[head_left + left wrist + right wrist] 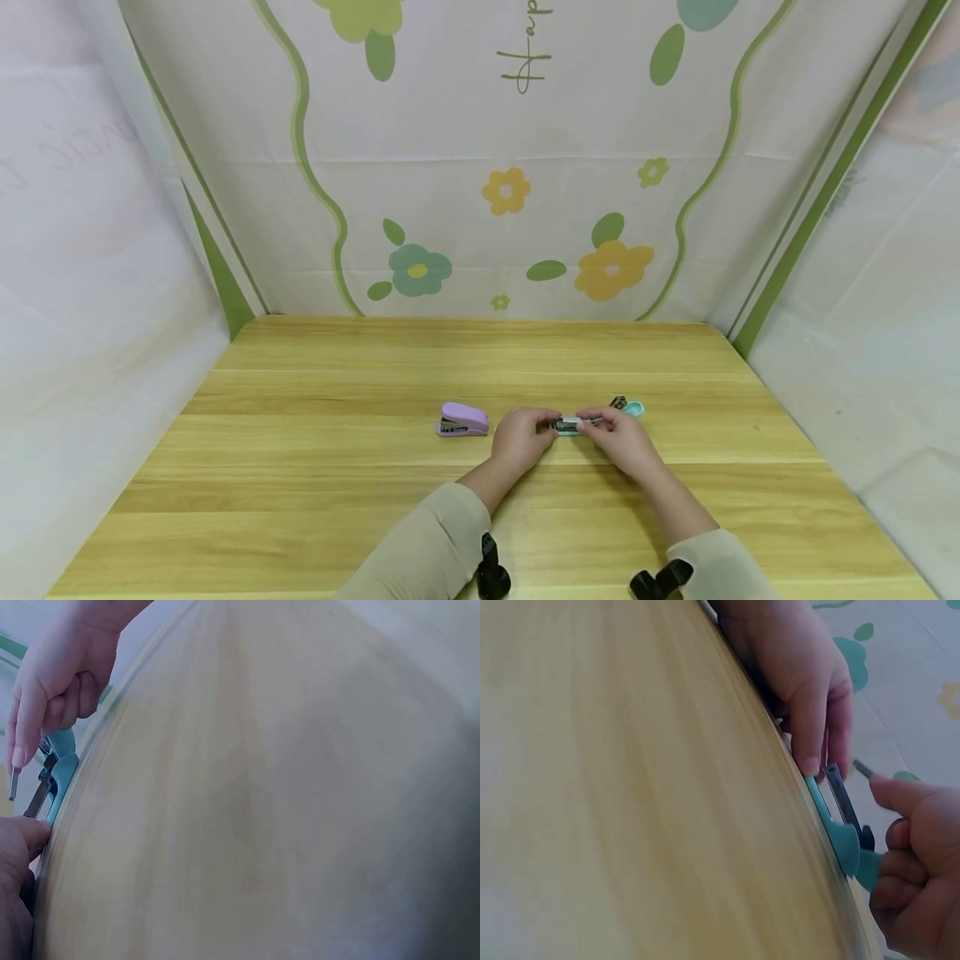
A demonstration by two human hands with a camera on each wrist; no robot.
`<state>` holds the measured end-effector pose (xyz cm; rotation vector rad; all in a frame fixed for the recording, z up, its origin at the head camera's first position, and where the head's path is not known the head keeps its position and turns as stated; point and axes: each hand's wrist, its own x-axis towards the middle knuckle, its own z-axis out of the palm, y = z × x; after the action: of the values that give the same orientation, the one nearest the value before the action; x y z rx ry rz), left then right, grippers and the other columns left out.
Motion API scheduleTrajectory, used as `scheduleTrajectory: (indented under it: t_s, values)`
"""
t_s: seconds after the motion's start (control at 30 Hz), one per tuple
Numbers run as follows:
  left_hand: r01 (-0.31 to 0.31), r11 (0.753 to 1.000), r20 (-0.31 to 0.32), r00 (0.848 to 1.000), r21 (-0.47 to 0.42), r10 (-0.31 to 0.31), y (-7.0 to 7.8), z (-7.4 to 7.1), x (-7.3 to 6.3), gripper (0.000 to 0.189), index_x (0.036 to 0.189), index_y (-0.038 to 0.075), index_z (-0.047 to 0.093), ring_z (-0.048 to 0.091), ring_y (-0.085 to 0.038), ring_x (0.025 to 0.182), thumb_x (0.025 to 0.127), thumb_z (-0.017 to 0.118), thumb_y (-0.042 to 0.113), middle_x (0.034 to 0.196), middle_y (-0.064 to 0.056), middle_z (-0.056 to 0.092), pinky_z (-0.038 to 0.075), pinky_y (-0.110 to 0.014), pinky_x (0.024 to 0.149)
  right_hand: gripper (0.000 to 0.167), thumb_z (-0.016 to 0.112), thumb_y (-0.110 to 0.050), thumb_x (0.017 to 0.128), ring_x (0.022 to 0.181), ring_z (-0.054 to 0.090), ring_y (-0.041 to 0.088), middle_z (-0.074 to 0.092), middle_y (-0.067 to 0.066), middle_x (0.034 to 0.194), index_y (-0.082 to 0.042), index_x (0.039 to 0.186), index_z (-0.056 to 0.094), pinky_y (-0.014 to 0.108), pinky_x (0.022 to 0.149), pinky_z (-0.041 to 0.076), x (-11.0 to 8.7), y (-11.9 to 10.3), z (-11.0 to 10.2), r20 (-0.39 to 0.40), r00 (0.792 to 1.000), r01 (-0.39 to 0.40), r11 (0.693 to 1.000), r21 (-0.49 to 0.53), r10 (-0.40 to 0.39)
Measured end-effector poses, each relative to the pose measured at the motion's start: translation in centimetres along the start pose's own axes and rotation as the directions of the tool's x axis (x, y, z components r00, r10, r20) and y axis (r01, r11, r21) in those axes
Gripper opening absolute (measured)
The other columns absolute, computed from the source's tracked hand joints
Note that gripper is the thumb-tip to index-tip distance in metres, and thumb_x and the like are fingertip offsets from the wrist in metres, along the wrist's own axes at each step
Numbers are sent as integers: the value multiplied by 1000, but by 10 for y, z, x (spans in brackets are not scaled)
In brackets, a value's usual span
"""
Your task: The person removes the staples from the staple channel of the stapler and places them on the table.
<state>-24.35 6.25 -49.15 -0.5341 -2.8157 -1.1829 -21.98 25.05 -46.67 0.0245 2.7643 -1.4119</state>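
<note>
A teal stapler (635, 409) lies opened up on the table, its dark staple channel (843, 796) exposed in the right wrist view. At the stapler's front end, my left hand (520, 437) pinches the base between thumb and fingers. My right hand (622, 442) holds a short grey strip of staples (863, 769) between thumb and forefinger, its other fingers curled in. The strip is over the channel, apart from it in the left wrist view. Close to the left hand's outer side sits a purple stapler (462, 419).
The wooden table (315, 467) carries both staplers near its middle. A flower-printed cloth (450, 200) hangs along the back edge, and pale cloth walls (97, 333) stand at both sides. Black wrist cameras (492, 571) are strapped over the sleeves.
</note>
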Motion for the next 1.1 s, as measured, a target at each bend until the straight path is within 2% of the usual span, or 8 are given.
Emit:
scheduleTrajectory:
  t_s: [0.23,0.4,0.67,0.97,1.1]
  values:
    - [-5,1000,-4,1000,-1,5,0,0,-1,26,115,23,74,68,-13,103,89,72,22,111,7,74,54,-30,89,33,73,-29,88,57,40,9,47,-3,66,-9,114,72,20,51,37,-7,15,-14,43,999,11,999,47,-13]
    - [-4,1000,-3,1000,-11,4,0,0,-2,26,116,23,74,67,-15,106,89,72,21,112,6,74,53,-33,92,33,74,-26,88,58,41,8,45,-3,66,-6,114,72,22,53,39,-13,22,-23,94,994,45,999,31,-48]
    - [2,1000,-4,1000,-21,-2,-1,1,-1,26,116,23,73,67,-14,106,90,71,22,113,7,74,54,-32,92,31,76,-25,85,57,39,6,43,-4,65,-6,109,74,22,51,38,-20,40,-35,109,992,58,998,-14,-56]
    - [-9,1000,-11,1000,-23,8,0,0,-1,26,116,23,73,68,-12,102,90,71,21,112,6,74,55,-29,88,27,77,-26,84,66,43,6,51,-1,74,-9,105,76,24,59,40,-25,49,-41,87,992,98,990,-106,-89]
    - [-3,1000,-8,1000,-26,2,1,0,-2,27,117,22,73,68,-12,101,90,71,20,112,6,74,55,-29,87,25,76,-29,84,72,46,6,61,-1,84,-13,104,76,23,64,40,-25,49,-41,94,991,112,977,-179,-96]
